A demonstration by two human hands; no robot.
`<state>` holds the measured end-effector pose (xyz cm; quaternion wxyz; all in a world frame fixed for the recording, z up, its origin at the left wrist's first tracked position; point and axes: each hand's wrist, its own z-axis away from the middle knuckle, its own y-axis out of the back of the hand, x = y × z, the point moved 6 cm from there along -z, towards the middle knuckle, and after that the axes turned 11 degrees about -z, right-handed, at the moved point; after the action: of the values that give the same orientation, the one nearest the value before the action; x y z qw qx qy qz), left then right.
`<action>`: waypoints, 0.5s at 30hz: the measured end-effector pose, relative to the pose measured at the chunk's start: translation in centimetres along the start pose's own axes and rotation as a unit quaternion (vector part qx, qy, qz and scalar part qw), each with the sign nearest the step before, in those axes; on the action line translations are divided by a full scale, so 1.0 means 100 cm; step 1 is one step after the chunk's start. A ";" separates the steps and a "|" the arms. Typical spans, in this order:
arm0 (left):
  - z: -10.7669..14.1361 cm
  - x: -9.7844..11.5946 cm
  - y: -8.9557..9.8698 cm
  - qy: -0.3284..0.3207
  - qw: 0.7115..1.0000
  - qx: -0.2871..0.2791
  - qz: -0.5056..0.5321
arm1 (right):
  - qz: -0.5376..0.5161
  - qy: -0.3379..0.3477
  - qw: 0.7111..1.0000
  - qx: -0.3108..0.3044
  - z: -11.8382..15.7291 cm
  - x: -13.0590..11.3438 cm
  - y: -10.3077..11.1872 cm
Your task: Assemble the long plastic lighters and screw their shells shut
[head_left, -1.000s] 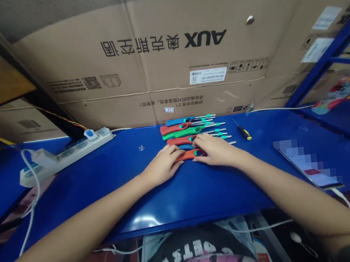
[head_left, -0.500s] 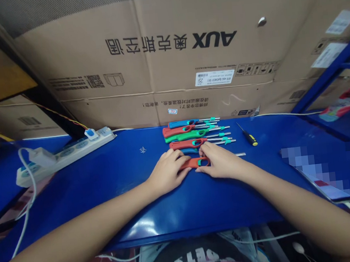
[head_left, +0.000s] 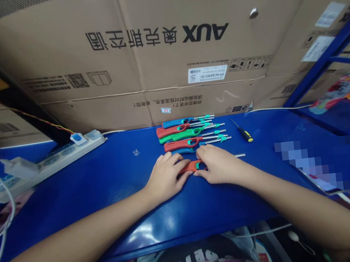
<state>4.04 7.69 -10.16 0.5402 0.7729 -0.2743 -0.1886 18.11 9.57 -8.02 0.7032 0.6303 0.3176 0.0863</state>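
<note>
An orange-red lighter (head_left: 191, 166) lies between my two hands, low over the blue table. My left hand (head_left: 166, 175) has its fingers closed round the handle end. On the trigger end, my right hand (head_left: 217, 164) grips it and covers much of the barrel, whose metal tip shows to the right. Just beyond the hands lie several long lighters in a row: a red one (head_left: 179, 144), a green one (head_left: 180, 135), another red one (head_left: 171, 130) and a blue one (head_left: 174, 123). A second blue one (head_left: 183, 151) is partly hidden by my right hand.
A screwdriver (head_left: 244, 133) lies right of the lighters, small screws (head_left: 136, 152) to their left. A power strip (head_left: 53, 160) with cables is at the left. A phone-like device (head_left: 320, 180) with a cable lies at the right. Behind the table (head_left: 116, 170) stands a cardboard box (head_left: 124, 69).
The whole view has shifted and tilted slightly. My right hand's fingers have moved a little left along the lighter, covering more of its trigger end. Both hands still hold it.
</note>
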 end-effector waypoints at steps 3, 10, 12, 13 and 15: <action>0.001 -0.002 0.000 0.003 1.000 0.004 0.003 | -0.001 0.020 1.000 -0.012 0.001 0.000 0.000; -0.002 -0.009 -0.002 -0.007 1.000 -0.001 0.023 | -0.151 0.060 0.984 -0.071 -0.005 0.015 0.000; -0.002 -0.009 -0.001 -0.019 1.000 -0.001 0.020 | -0.160 0.054 0.983 -0.072 -0.005 0.017 -0.001; -0.002 -0.008 -0.001 -0.027 0.999 -0.001 0.021 | -0.157 0.056 0.984 -0.067 -0.005 0.016 -0.001; -0.002 -0.008 -0.001 -0.039 0.999 -0.002 0.026 | -0.139 0.071 0.986 -0.050 -0.004 0.014 0.000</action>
<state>3.52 8.34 -10.18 0.5350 0.7568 -0.3145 -0.2051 18.98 10.62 -8.54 0.7145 0.5362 0.4469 0.0478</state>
